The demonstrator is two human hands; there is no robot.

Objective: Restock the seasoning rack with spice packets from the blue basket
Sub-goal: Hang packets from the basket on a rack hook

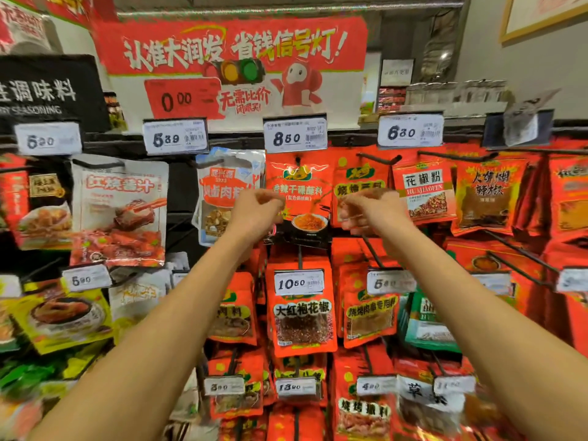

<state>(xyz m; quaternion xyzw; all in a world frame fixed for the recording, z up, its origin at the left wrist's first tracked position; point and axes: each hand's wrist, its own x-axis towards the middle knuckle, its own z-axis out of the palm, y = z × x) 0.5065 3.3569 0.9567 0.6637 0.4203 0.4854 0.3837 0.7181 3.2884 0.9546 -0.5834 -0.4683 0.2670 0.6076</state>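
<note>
both forearms reach up from the bottom of the view toward the seasoning rack (445, 144). left hand (257, 211) and right hand (369, 210) sit level with each other on either side of a red spice packet (299, 198) that hangs on the top-row hook under the 8.50 price tag (295, 135). the left fingers (270, 198) are curled at the packet's left edge and seem to pinch it. the right fingers (348, 214) are curled beside its right edge, but blur keeps me from telling whether they hold it or nothing. the blue basket is out of view.

judging by this, the step in hand is seating one packet on its hook, or straightening it once hung. next move calls for checking that the hook has passed through the packet's hole, letting go gently so it hangs flat, then going back to the basket for another.

behind and around, more red packets fill the neighbouring hooks, and a red banner (229, 49) hangs above.
</note>
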